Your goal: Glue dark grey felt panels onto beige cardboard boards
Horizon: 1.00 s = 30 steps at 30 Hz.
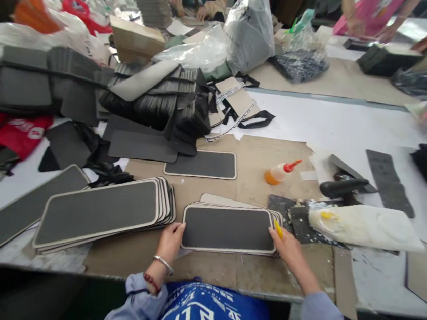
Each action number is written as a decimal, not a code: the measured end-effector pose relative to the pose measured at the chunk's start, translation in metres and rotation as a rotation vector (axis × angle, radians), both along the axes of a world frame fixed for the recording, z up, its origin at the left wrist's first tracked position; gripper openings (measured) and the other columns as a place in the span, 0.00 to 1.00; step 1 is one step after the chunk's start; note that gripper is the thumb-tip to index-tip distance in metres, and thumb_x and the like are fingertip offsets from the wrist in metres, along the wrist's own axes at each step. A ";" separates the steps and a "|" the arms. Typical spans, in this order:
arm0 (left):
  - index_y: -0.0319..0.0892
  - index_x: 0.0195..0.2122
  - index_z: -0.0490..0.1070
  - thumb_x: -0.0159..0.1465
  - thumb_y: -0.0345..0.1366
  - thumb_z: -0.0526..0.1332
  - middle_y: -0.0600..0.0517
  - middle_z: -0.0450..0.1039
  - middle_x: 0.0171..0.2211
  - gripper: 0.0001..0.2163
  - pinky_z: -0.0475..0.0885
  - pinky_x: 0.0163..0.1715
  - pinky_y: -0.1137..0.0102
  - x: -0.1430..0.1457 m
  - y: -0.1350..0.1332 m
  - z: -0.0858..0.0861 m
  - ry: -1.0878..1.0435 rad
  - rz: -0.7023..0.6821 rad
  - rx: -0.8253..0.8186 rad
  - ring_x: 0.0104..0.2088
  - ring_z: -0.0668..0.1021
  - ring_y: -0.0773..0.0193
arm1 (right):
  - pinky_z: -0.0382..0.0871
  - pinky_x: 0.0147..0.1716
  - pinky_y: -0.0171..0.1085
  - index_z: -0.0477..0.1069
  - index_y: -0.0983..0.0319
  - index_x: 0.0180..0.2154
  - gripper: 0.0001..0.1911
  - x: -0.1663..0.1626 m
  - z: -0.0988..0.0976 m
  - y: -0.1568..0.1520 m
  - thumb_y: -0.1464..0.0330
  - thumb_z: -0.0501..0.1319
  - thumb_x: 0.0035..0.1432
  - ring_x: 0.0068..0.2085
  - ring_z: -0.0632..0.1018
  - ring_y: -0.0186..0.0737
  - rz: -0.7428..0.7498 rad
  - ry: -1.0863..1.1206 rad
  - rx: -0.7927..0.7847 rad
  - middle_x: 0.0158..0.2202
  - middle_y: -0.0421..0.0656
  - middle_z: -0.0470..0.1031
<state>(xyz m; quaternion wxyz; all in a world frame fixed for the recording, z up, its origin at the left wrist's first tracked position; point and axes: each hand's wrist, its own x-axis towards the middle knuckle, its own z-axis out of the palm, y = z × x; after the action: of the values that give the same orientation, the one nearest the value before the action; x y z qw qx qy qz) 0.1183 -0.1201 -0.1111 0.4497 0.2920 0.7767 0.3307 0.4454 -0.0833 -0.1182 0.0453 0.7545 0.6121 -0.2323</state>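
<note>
A dark grey rounded panel point(229, 229) with a pale border lies on top of a small stack right in front of me. My left hand point(170, 239) is closed on its left edge, thumb and fingers pressed together. At the panel's right end, my right hand point(286, 244) touches the edge and holds a small yellow tool point(278, 229), whose kind I cannot make out. A larger stack of similar panels point(103, 212) sits to the left, slightly fanned. Beyond my hands lies another bordered panel point(202, 163).
A red-tipped bottle point(279, 172) of orange liquid stands ahead. On the right are a glue-smeared white plastic container point(370, 226) and a black-handled tool point(344, 186). Bundled dark pieces point(159, 98) pile up at left. People work across the table point(298, 113).
</note>
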 end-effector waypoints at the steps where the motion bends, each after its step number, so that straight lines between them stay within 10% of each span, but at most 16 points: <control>1: 0.38 0.20 0.70 0.42 0.52 0.59 0.53 0.68 0.18 0.19 0.62 0.25 0.71 0.000 0.000 0.001 -0.022 0.014 -0.001 0.23 0.68 0.65 | 0.62 0.30 0.34 0.69 0.62 0.32 0.18 0.002 -0.001 0.001 0.58 0.46 0.55 0.33 0.75 0.41 -0.007 0.044 -0.007 0.29 0.45 0.75; 30: 0.39 0.15 0.69 0.35 0.52 0.63 0.56 0.63 0.12 0.19 0.58 0.19 0.72 -0.002 0.001 -0.006 -0.002 0.007 -0.081 0.18 0.64 0.69 | 0.62 0.34 0.33 0.70 0.66 0.37 0.16 -0.005 0.004 0.004 0.62 0.50 0.57 0.38 0.75 0.43 0.033 -0.086 -0.066 0.34 0.50 0.75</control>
<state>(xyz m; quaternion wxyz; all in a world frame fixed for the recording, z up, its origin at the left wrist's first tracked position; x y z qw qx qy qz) 0.1164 -0.1191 -0.1167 0.4608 0.2704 0.7900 0.3007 0.4406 -0.0789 -0.1141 0.1004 0.7517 0.6138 -0.2192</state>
